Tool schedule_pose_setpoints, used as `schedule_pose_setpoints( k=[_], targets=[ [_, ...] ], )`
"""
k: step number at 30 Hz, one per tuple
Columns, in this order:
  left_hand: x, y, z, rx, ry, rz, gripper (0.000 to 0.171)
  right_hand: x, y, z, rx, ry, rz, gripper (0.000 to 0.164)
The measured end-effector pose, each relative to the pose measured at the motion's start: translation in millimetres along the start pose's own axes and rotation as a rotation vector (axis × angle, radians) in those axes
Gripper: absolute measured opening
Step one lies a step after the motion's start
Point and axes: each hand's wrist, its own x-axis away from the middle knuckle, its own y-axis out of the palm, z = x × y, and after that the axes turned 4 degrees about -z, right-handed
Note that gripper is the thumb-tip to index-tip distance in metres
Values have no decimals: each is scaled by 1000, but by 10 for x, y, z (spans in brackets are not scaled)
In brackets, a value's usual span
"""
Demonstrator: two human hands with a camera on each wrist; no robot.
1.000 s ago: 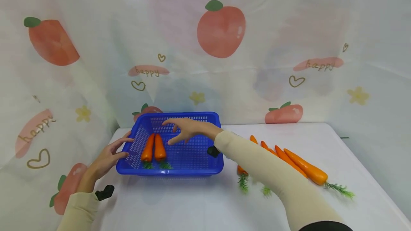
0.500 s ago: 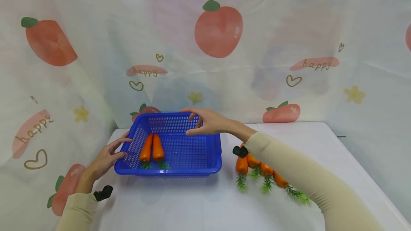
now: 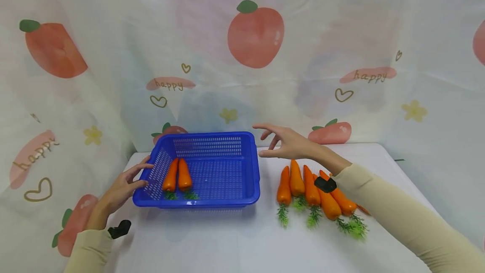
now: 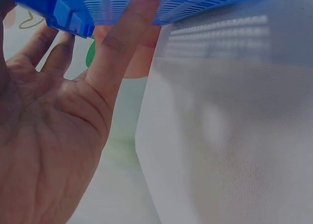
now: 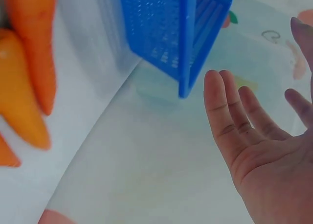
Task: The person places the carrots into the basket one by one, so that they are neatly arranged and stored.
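A blue plastic basket (image 3: 216,202) sits on the white table with two carrots (image 3: 169,176) (image 3: 184,175) lying side by side in its left part. My left hand (image 3: 123,186) rests at the basket's left side, fingers spread; in the left wrist view the thumb (image 4: 129,35) lies straight against the slotted wall. Past the basket's right rim, my right hand (image 3: 289,142) is raised in the air, holding nothing, fingers loosely bent and apart from the thumb. Below it several carrots (image 3: 311,186) with green tops lie in a row, the rightmost partly hidden by the sleeve.
A white cloth covers the table (image 3: 246,243). Behind it and on the left hangs a curtain (image 3: 212,24) printed with fruit, hearts and flowers. A black wrist camera mount (image 3: 326,184) sits at the right cuff, another mount (image 3: 119,229) at the left.
My right hand has moved right and slightly up, from over the basket to beyond its right rim, uncovering the row of carrots. My left hand stays at the basket's side.
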Motion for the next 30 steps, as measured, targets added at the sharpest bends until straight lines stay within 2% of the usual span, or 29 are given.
schedule_pose_setpoints(
  k=[12, 18, 24, 30],
  targets=[
    [3, 3, -6, -4, 1, 3, 52, 655, -213, 326, -34, 102, 49, 84],
    [0, -7, -7, -4, 2, 3, 53, 999, -294, 437, -4, 104, 85, 83],
    [-1, -13, -16, -2, 8, 3, 53, 1258, -332, 516, 22, 101, 129, 82],
    [1, 0, -8, 2, 7, 4, 54, 1484, -320, 607, 30, 190, 153, 72]
  ],
)
